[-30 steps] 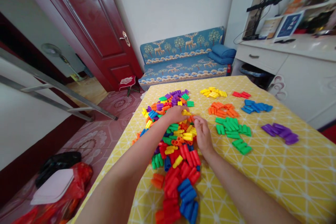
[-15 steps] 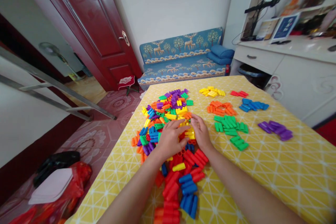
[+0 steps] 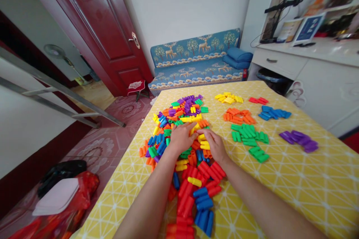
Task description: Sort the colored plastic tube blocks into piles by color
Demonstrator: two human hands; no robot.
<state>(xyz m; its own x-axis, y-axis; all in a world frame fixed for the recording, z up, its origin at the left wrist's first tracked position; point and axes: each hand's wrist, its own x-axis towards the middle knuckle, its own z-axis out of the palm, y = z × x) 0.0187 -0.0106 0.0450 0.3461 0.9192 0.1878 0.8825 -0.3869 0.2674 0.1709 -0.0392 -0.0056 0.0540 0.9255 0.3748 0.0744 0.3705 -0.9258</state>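
Observation:
A mixed heap of plastic building tubes (image 3: 175,112) in several colours lies on the table, many joined in small rows. My left hand (image 3: 181,139) is over the middle of the heap, its thumb and forefinger closed around a yellow tube piece (image 3: 193,129). Close by on the right, my right hand (image 3: 215,145) has its fingers stretched leftward, the tips almost meeting my left thumb. Just under those fingers are more yellow tubes (image 3: 205,145). Nearer to me lie red tubes (image 3: 186,192) and blue tubes (image 3: 204,203), with one yellow tube (image 3: 194,182) on top of the red.
Separate colour groups lie to the right: yellow (image 3: 228,98), red (image 3: 258,100), orange (image 3: 239,115), blue (image 3: 273,112), green (image 3: 248,133) and purple (image 3: 299,140). A yellow patterned cloth (image 3: 252,194) covers the table. Beyond stands a blue sofa (image 3: 193,63).
My left hand's spread fingers have drawn in around a yellow piece. The right hand's fingertips have moved left and down toward the left thumb. The view has shifted slightly.

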